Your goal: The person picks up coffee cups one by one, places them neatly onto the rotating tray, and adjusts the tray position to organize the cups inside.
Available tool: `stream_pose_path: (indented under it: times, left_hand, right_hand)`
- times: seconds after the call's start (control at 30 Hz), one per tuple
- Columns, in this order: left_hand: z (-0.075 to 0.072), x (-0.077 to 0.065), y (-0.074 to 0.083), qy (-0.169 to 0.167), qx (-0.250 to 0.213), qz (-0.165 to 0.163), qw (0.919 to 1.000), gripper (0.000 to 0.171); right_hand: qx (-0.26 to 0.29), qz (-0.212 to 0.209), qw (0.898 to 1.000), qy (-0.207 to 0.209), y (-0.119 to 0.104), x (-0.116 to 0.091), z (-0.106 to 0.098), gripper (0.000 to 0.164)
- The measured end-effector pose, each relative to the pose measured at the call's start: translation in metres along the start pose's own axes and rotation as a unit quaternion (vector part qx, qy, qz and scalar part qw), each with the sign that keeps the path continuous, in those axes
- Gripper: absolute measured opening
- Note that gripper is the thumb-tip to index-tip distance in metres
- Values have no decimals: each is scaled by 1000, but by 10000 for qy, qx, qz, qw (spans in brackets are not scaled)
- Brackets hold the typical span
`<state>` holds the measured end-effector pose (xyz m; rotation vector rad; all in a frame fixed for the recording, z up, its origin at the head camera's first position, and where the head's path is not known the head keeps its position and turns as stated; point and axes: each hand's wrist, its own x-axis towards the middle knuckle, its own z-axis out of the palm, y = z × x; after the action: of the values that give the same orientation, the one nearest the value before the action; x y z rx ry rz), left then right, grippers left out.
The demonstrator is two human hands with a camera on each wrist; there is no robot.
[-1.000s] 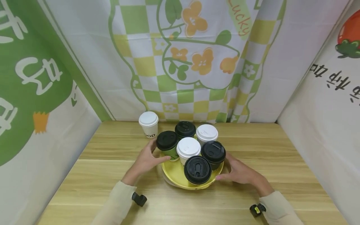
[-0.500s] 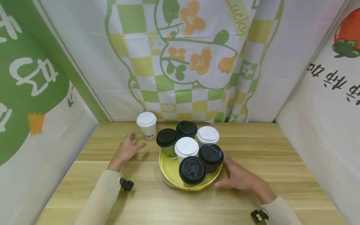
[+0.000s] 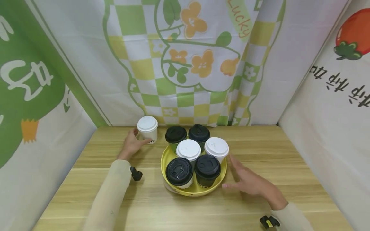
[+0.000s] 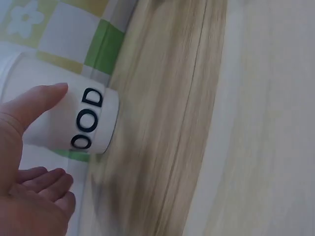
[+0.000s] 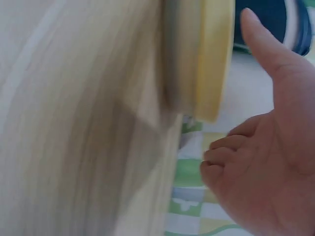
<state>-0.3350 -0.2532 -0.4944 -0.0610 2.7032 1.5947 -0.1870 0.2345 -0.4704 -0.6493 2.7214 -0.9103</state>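
In the head view my left hand [image 3: 133, 145] is at a white lidded paper cup [image 3: 148, 128] standing at the back left of the table. The left wrist view shows the thumb [image 4: 42, 101] across the cup's side, beside black lettering, while the other fingers are loosely bent and apart from it. My right hand [image 3: 251, 179] is beside a round yellow tray [image 3: 189, 193], its thumb and fingers spread near the rim. On the tray stand several lidded cups: black-lidded ones [image 3: 179, 171] and white-lidded ones [image 3: 189, 149]. The right wrist view shows the palm facing the tray's edge [image 5: 214, 64].
The tray sits raised on a base over the wooden table [image 3: 115, 199]. A checked, flowered curtain [image 3: 185, 106] hangs behind the table's back edge. Printed cloth walls [image 3: 83, 118] close in the left and right sides.
My left hand has left the tray and gone back-left to the lone white cup. The tray has turned clockwise, carrying its cups round. My right hand has stayed beside it.
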Motion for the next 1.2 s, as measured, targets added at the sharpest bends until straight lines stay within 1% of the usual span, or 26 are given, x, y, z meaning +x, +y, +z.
stream_pose_path:
  times: [0.13, 0.27, 0.4, 0.53, 0.67, 0.77, 0.87, 1.03, 1.13, 1.2]
  left_hand:
    - [9, 8, 0, 165, -261, 246, 9992, 111]
    - [15, 13, 1, 309, -290, 351, 9985, 107]
    - [17, 13, 3, 420, -252, 411, 9980, 98]
    - [17, 12, 2, 489, -278, 531, 9970, 90]
    - [13, 8, 0, 505, -365, 599, 9963, 89]
    - [7, 2, -2, 505, -408, 696, 9955, 88]
    - [0, -7, -1, 504, -430, 753, 9950, 86]
    - [-9, -27, 3, 450, -452, 929, 9936, 87]
    - [-11, -40, 7, 360, -439, 1109, 9922, 87]
    - [-12, -50, 10, 295, -391, 1165, 9920, 86]
  right_hand:
    - [242, -369, 9988, 213, 12, 15, 5, 130]
    - [393, -600, 9973, 178, 16, 21, 11, 126]
    - [339, -604, 9975, 106, 16, 23, 12, 122]
    - [397, -530, 9978, 11, 17, 25, 10, 123]
    - [432, -441, 9981, -66, 19, 26, 9, 123]
    - [475, -462, 9978, -98, 21, 28, 8, 123]
    - [500, -524, 9973, -135, 22, 30, 7, 122]
    - [432, -586, 9971, -230, 26, 32, 5, 121]
    - [385, -619, 9970, -251, 27, 34, 4, 120]
    - [352, -625, 9971, -260, 28, 35, 4, 120]
